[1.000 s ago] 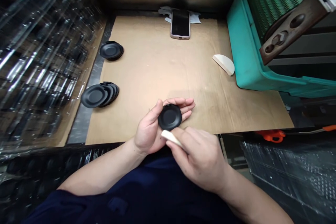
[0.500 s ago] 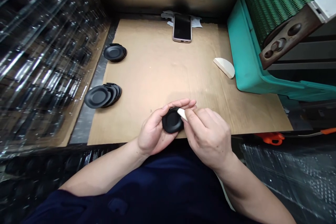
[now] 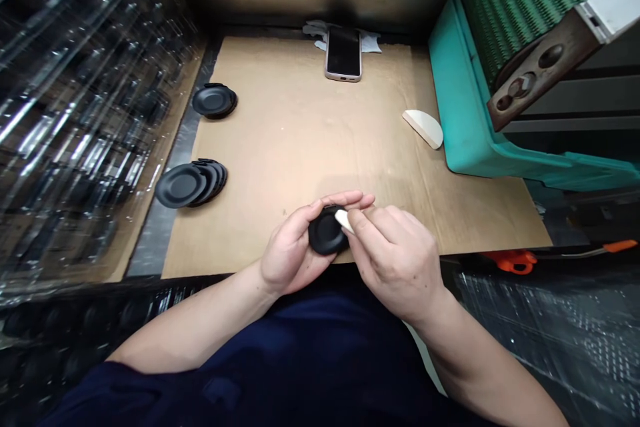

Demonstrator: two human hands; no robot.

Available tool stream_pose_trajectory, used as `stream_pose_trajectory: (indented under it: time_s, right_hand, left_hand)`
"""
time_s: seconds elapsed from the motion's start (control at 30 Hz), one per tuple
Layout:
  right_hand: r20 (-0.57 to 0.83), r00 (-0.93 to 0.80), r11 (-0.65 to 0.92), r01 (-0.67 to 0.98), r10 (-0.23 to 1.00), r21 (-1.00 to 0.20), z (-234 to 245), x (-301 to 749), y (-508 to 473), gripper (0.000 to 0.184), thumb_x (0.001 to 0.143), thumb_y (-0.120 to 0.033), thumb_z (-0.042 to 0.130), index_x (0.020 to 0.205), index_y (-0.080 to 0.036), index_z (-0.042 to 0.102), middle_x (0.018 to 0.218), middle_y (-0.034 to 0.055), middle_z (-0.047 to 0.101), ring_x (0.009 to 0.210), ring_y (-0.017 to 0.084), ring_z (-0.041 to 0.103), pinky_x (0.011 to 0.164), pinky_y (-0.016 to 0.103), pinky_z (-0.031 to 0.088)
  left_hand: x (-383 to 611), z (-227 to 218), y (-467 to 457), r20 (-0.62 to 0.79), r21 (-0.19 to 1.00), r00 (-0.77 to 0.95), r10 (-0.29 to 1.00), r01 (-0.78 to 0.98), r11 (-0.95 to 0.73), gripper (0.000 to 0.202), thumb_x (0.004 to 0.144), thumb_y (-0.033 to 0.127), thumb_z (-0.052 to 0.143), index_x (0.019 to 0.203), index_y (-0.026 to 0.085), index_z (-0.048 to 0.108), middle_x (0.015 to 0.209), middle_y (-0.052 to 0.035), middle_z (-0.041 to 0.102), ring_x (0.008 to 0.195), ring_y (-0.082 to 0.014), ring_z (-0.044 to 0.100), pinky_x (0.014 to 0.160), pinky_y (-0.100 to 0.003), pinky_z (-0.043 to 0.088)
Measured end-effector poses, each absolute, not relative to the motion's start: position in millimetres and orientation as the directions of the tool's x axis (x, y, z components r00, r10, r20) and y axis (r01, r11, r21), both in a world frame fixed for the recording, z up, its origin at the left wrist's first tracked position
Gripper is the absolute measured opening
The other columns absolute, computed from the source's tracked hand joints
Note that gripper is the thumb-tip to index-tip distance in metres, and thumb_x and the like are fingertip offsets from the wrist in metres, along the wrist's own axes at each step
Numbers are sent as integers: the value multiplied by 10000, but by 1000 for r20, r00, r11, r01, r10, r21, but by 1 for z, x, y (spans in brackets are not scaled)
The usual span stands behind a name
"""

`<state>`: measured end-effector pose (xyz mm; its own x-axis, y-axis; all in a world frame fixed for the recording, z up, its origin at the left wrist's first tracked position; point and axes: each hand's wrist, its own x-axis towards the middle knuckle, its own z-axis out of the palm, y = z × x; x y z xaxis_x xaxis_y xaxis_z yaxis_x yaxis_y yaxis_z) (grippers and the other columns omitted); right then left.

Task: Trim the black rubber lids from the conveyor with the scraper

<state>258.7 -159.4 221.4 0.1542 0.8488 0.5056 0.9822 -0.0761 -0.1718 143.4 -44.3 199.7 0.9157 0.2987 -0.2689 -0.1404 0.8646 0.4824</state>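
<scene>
My left hand (image 3: pixel 295 247) is closed around a round black disc-shaped part (image 3: pixel 326 231) with a shallow dished face turned up, near the front edge of the cardboard sheet (image 3: pixel 300 147). Pinched in my right hand (image 3: pixel 397 253) is a small white wedge (image 3: pixel 343 219), perhaps a sponge, whose tip lies against the disc's upper right side. Most of the wedge is hidden by my fingers. At the left of the cardboard stand two stacks of similar black discs, a farther stack (image 3: pixel 214 101) and a nearer, fanned-out stack (image 3: pixel 181 186).
A white half-round pad (image 3: pixel 424 128) lies beside a teal plastic bin (image 3: pixel 463 100) on the right. A phone (image 3: pixel 343 55) rests on white tissue at the back. Clear plastic trays (image 3: pixel 75 113) are piled at left. An orange-handled tool (image 3: pixel 515 260) sits by the front right edge.
The white wedge's tip has shifted slightly left over the black disc with my right hand. My left hand keeps its hold. The whole view has shifted slightly.
</scene>
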Motion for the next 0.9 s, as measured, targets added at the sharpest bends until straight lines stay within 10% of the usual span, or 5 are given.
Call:
stream_pose_trajectory:
  time_s: [0.27,0.9]
  right_hand:
    - [454,164,14,931,876,-364,224,255,-158,175,986,-153,547,1040,-136,713,873,66,705,817,192,614,738,338,483]
    - [361,235,-113,938,902,-327,230,252,-163,206,1005,-162,487,922,-150,675,848,54,638,786,190,589,726,329,443]
  left_hand:
    - [145,202,-44,-299,429,919,259,-113,896,526,1052,423,342,1321,87,643,1447,-182,599,1397,-312,525,1233,-472,307]
    - [143,198,-45,-232,517,921,314,-156,842,476,1044,329,341,1305,81,651,1479,-181,568,1456,-316,450,1243,-468,302]
